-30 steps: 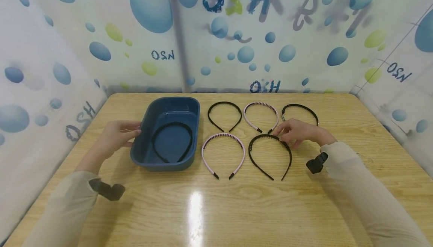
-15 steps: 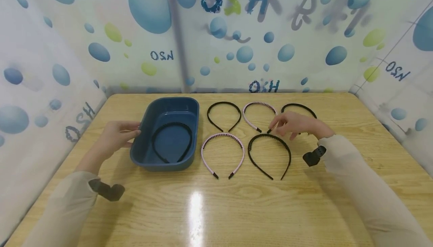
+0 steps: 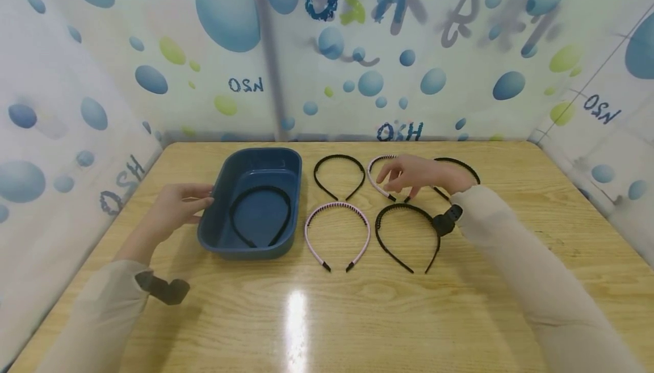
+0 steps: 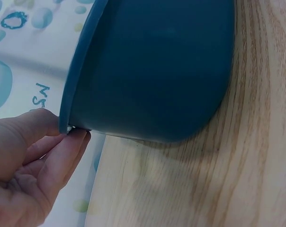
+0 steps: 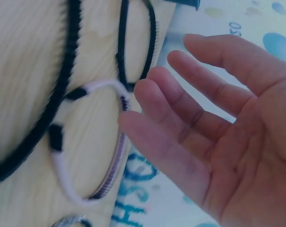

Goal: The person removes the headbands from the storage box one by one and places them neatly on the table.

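A blue plastic basin (image 3: 298, 191) stands on the table at left, with a black headband (image 3: 232, 214) lying inside it. My left hand (image 3: 174, 211) pinches the basin's left rim between thumb and fingers, as the left wrist view shows. My right hand (image 3: 409, 174) hovers over the back pink headband (image 3: 372, 179), fingers loosely bent and holding nothing. It partly covers that headband and the rear right black headband (image 3: 467, 168). In front of it lies a toothed black headband (image 3: 380, 238), partly behind the wrist camera. A pink headband (image 3: 307, 234) and a thin black headband (image 3: 317, 177) lie nearer the basin.
The wooden table (image 3: 357, 316) carries all these things. Behind and beside it hang white curtains (image 3: 337, 106) with blue and green drops. A black camera (image 3: 447, 221) is strapped to the right wrist and another black camera (image 3: 171, 290) to the left.
My right hand has moved left and away from me, from the toothed black headband's upper edge to above the back pink headband. The left hand and basin stay in place.
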Tool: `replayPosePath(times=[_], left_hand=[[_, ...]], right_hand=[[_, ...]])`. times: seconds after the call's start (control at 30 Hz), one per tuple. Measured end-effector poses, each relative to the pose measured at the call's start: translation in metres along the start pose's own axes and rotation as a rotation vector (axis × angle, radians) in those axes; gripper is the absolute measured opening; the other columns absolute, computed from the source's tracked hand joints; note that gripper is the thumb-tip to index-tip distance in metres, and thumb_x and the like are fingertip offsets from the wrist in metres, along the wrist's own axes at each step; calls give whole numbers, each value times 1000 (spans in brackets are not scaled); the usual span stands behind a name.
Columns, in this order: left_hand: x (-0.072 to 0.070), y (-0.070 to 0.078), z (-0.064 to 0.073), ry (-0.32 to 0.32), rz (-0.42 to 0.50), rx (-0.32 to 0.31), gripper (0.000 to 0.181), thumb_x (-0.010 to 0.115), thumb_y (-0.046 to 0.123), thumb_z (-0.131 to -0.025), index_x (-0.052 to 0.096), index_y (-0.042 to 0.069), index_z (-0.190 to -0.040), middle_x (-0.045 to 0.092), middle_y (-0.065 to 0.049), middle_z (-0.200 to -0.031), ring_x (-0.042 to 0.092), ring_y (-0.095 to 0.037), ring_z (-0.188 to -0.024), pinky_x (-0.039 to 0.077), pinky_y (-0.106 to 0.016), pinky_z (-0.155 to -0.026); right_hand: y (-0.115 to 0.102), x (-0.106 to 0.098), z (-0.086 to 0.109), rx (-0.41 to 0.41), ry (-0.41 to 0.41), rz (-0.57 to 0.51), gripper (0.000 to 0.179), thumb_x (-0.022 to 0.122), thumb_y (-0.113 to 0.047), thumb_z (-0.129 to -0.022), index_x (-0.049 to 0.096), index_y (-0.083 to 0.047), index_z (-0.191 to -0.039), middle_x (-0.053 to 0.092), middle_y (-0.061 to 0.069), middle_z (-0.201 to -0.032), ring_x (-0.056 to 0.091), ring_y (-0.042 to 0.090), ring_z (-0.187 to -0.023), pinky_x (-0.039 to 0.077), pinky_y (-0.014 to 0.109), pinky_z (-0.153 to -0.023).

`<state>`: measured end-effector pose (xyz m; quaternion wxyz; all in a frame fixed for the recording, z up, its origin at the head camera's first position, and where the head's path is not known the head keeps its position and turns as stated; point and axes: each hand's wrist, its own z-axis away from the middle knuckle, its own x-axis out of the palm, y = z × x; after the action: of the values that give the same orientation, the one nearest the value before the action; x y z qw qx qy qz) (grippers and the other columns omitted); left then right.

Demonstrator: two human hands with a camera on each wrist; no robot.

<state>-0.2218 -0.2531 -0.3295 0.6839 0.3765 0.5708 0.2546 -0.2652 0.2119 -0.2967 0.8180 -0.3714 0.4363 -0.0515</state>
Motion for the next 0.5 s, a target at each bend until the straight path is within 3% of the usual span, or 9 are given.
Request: replayPosePath(times=[0.3,0.5], left_hand=[[1,1,1,4,-1,3,44,52,13,-94,42,-13,-129,48,-33,-123,47,-42,-111,56,-31,-71],[1,0,1,6,-1,7,44,52,13,-94,43,-12,-129,48,-33,-123,47,-42,-111,56,-31,-71]], right_hand=[[-32,2,-29,-68,-46,-8,31,51,-11,-92,56,-6,-122,61,19,-100,55,35,-86,55,40,-62],[-52,10,-53,-111,-87,7,32,54,-14,-92,55,-5,-123,61,20,-108,56,33,-90,55,40,-59]])
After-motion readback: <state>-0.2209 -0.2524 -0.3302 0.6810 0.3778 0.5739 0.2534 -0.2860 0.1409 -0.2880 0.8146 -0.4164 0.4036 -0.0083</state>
